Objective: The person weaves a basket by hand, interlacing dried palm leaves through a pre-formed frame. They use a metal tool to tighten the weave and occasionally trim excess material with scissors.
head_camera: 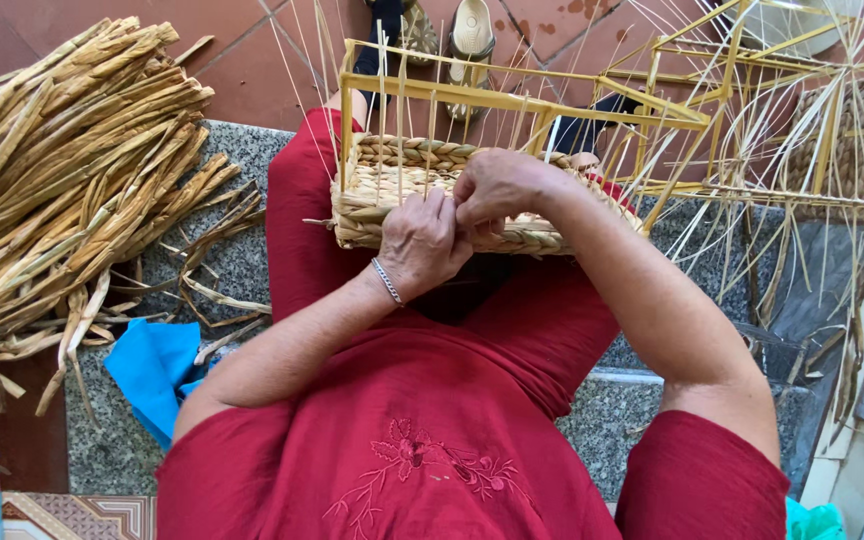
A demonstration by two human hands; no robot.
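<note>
Here, left hand (422, 240) and right hand (497, 185) meet at the half-woven basket (372, 190) on the lap, fingers (444, 207) of both pinched together on a braided strand; straw bundle (62, 170) lies well apart.

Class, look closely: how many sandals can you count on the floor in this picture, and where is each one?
2. One sandal lies at the top centre beyond the basket frame; a second sandal lies just left of it, partly hidden by a dark-clad leg. More may lie out of view.

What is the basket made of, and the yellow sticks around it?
The basket looks woven from dried plant fibre, maybe rush: tan, matte, twisted strands like the loose bundle. The yellow frame looks like painted metal rod, straight and smooth, though I can't be sure.
</note>
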